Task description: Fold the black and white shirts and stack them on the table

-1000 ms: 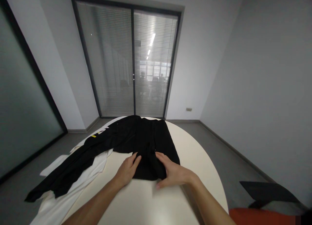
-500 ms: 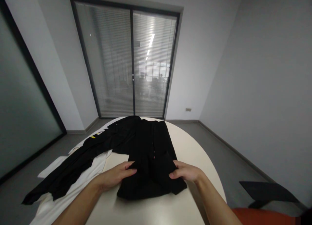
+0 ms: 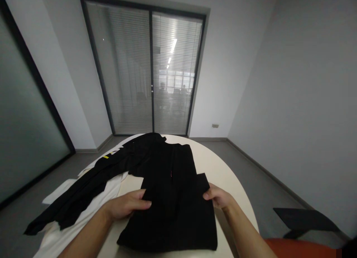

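Note:
A dark black garment (image 3: 178,209) with a thin line down its upper middle lies spread in front of me, its lower part reaching close to the near side of the white table (image 3: 220,165). My left hand (image 3: 128,204) pinches its left edge, thumb on top and the other fingers partly hidden beneath the cloth. On the opposite side my right hand (image 3: 219,195) grips the right edge near a raised corner. Left of it lies another black garment (image 3: 92,180) with white and yellow marks, a long sleeve stretching toward the near left.
White cloth (image 3: 110,193) lies under the left black garment and hangs over the table's left edge. To the right, beyond the rounded edge, stand a black chair part (image 3: 306,219) and an orange-red seat (image 3: 301,248). A glass door with blinds (image 3: 152,72) is ahead.
The near part of the black garment has come toward me and lies flatter and wider. My right hand has shifted slightly right, my left hand slightly left, both still on the edges.

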`<action>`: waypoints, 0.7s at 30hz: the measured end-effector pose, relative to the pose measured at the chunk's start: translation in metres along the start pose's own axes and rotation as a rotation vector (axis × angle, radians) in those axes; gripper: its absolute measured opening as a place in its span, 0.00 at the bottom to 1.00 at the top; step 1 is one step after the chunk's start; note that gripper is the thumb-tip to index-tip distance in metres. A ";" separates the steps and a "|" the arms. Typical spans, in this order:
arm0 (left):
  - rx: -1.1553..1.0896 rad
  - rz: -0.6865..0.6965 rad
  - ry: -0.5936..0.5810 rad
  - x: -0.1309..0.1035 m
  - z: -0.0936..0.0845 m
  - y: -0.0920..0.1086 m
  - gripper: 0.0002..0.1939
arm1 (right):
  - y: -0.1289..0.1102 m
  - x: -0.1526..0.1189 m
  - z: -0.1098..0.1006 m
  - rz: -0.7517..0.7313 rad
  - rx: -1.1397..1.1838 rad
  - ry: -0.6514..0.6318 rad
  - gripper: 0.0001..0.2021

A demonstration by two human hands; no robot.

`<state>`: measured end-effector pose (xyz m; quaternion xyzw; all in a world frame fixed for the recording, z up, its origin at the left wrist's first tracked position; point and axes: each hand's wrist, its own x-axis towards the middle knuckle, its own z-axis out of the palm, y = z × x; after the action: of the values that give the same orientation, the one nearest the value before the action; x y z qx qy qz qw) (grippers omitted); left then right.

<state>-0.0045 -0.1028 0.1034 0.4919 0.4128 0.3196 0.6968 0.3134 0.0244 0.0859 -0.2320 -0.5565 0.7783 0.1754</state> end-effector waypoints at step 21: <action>0.788 0.465 0.793 0.069 -0.059 -0.035 0.20 | 0.017 0.064 -0.023 -0.428 -0.556 0.529 0.24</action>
<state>-0.0242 -0.0302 0.0421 0.6336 0.6101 0.4454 0.1671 0.2731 0.0710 0.0529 -0.3411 -0.7161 0.4589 0.4003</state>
